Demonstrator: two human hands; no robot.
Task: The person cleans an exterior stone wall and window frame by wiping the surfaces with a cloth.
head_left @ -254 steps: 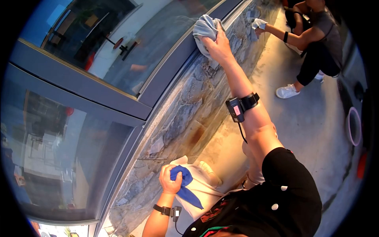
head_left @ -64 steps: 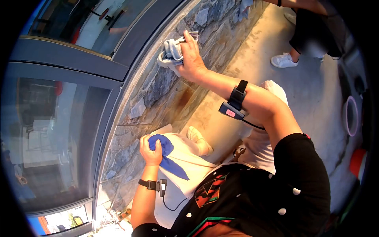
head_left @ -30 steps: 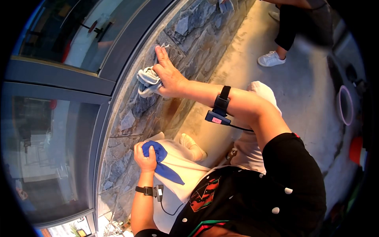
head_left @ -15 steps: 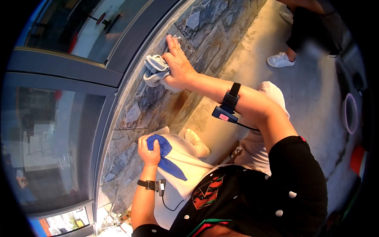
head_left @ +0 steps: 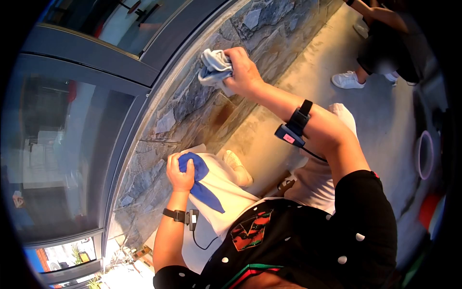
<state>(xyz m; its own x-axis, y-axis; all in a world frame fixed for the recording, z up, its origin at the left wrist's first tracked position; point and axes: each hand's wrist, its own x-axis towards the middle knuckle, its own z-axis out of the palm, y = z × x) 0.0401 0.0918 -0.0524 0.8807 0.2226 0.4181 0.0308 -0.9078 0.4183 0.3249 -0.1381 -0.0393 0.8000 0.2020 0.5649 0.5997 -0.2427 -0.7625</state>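
Observation:
My right hand (head_left: 245, 74) is closed around a crumpled pale blue-grey cloth (head_left: 215, 67), held in front of the stone wall (head_left: 192, 98) near the frame edge. Lower down, my left hand (head_left: 180, 173) grips a bunched blue cloth (head_left: 194, 165). One end of the blue cloth hangs loose over my light trouser leg (head_left: 224, 185). Whether the right-hand cloth touches the wall I cannot tell.
Dark-framed glass panes (head_left: 72, 149) stand along the left above the stone. Another person's white shoe (head_left: 347, 80) is on the concrete floor (head_left: 293, 82) at upper right. A pinkish hoop-like rim (head_left: 425, 155) shows at the far right.
My right hand has come away from the ledge beside the frame, its outstretched fingers now curled on the pale cloth. My left hand keeps the blue cloth. The view has shifted slightly.

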